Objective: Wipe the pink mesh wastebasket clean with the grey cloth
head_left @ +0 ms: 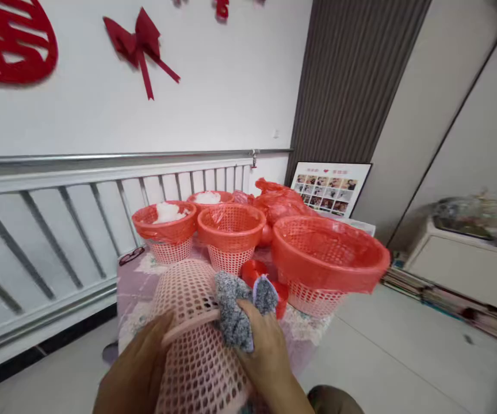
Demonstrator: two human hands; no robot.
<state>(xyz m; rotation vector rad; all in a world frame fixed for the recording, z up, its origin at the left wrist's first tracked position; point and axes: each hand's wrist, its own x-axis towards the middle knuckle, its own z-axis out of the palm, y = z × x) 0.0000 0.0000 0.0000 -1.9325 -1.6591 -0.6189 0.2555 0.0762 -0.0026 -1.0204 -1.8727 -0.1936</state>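
A: What's nearest?
B: The left hand, fingers together against the side of a pink perforated basket; whether they clamp it, I cannot tell.
A: And the right hand?
B: Fingers closed on a gray cloth, which touches that basket.
A: Beyond?
B: A large red-lined basket at right, a smaller red-lined basket in the middle, and, at left, one holding white material, all on a floral tablecloth.
A: Farthest?
B: A white railing along the wall.
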